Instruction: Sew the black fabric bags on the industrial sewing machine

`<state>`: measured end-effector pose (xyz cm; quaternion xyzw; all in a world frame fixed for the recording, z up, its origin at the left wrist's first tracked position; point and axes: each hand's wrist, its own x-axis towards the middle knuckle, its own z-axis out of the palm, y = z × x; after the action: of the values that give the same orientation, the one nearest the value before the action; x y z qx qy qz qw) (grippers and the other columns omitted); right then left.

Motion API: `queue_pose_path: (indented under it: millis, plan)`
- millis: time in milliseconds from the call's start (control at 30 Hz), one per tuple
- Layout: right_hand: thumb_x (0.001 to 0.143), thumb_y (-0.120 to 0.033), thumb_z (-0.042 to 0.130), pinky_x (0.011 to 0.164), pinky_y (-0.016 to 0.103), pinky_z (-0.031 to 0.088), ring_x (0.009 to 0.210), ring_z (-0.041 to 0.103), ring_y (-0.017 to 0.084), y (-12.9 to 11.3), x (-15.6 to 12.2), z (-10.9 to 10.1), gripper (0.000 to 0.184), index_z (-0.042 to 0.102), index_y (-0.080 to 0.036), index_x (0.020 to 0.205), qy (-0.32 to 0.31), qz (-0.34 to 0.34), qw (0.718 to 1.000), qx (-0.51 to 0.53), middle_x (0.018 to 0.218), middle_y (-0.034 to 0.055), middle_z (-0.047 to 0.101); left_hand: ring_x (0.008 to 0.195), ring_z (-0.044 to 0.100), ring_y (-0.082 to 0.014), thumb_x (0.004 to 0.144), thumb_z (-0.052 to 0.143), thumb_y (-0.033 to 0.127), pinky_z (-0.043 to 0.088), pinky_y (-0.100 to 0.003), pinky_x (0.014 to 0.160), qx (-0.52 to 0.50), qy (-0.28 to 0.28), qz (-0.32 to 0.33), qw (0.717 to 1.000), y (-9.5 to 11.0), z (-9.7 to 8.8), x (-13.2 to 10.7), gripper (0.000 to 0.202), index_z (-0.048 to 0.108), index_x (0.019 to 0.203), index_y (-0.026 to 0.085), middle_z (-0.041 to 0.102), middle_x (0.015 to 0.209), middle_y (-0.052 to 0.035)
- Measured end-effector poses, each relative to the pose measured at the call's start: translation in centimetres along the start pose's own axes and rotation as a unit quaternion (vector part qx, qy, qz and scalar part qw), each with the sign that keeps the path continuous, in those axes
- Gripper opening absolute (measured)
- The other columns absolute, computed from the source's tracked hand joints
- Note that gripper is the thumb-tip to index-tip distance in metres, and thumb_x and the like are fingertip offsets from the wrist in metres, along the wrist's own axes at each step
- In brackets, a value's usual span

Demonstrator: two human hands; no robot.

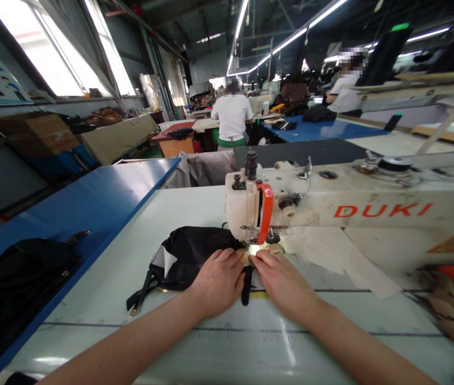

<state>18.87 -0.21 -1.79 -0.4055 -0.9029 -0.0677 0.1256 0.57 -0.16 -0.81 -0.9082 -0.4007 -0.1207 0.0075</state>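
A black fabric bag (194, 248) with a zipper and a pale patch lies on the sewing table, its right end under the head of a sewing machine (246, 206). My left hand (221, 278) presses on the bag's right end, fingers together and bent. Close beside it, my right hand (277, 275) has its fingers bent and their tips at the bag's edge near the lit needle area; the exact grip is hidden. A short black strap (246, 289) sticks out toward me between the hands. Black tape ends with a zipper pull (133, 309) hang off the bag's left side.
A pale cloth scrap (339, 256) lies beneath the machine arm. At left, a blue table (118, 187) carries a heap of black fabric pieces (22, 283). A ruler scale (227, 334) runs along the near table surface. Two people in white shirts (232, 115) are farther back.
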Motion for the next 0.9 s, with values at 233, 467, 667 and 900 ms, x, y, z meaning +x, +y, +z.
queue_pose_path:
  millis: [233,467,667,900]
  plan:
    - [0.082,-0.004,0.051,0.082,0.035,0.046,0.088,0.051,0.022,-0.1,-1.2,0.1,0.018,0.062,-0.014,0.092,0.028,0.007,0.994,0.108,0.087,0.0069,0.058,0.108,0.050,-0.0238,0.089,0.044,0.021,0.043,-0.039,0.097,-0.018,0.034,0.030,0.999,-0.5,0.5,-0.1,0.032,0.055,0.117,0.011,0.060,0.117,-0.0093]
    - [0.082,-0.004,0.052,0.079,0.033,0.046,0.086,0.050,0.021,-0.1,-1.7,-0.3,0.014,0.061,-0.015,0.084,0.005,0.007,0.990,0.141,0.085,0.0052,0.057,0.101,0.055,-0.0208,0.092,0.043,0.020,0.047,-0.038,0.092,-0.047,0.096,0.067,0.992,-0.7,0.8,-0.8,0.025,0.060,0.109,0.014,0.064,0.107,-0.0074]
    - [0.082,-0.002,0.050,0.078,0.033,0.046,0.085,0.050,0.020,0.0,-1.6,-0.6,0.019,0.062,-0.016,0.086,0.004,0.018,0.988,0.152,0.085,0.0050,0.058,0.097,0.056,-0.0210,0.092,0.042,0.019,0.048,-0.039,0.088,-0.044,0.088,0.063,0.993,-0.4,0.1,-0.6,0.024,0.061,0.106,0.016,0.065,0.101,-0.0072]
    - [0.079,-0.001,0.050,0.083,0.035,0.046,0.088,0.051,0.021,-0.1,-0.9,-0.8,0.027,0.061,-0.015,0.099,0.037,0.026,0.992,0.120,0.089,0.0065,0.058,0.097,0.056,-0.0201,0.091,0.042,0.018,0.047,-0.038,0.088,-0.040,0.064,0.061,0.995,-0.3,-0.5,-0.6,0.024,0.062,0.103,0.016,0.065,0.098,-0.0074]
